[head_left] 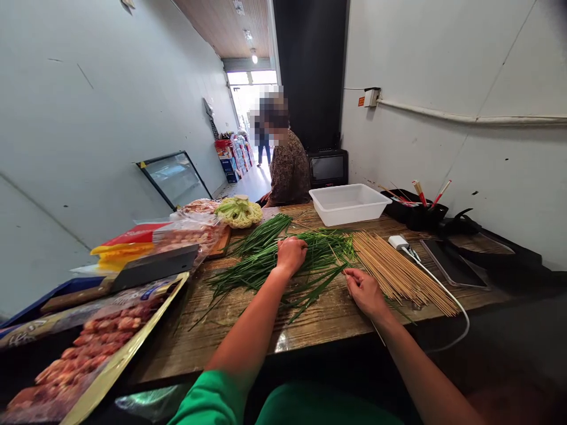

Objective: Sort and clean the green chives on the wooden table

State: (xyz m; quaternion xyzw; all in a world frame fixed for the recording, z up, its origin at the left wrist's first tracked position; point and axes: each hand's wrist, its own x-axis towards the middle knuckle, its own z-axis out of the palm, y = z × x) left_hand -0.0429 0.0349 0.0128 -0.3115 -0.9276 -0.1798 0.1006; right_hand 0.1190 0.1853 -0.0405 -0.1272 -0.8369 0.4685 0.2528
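Note:
A loose pile of green chives (266, 260) lies across the wooden table (248, 330). My left hand (291, 254) rests on the pile with its fingers curled into the stalks. My right hand (364, 290) is at the pile's right edge, fingers pinched on a thin bamboo skewer that runs back under my wrist. Just right of it lies a heap of bamboo skewers (398, 271).
A white plastic tub (349, 203) stands behind the chives. A cleaver (146, 268), packs of meat (84, 348) and cut cauliflower (239, 211) sit at left. A charger with cable (401, 243), phone (452, 262) and black chopstick tray (414, 209) are right. A person sits beyond the table.

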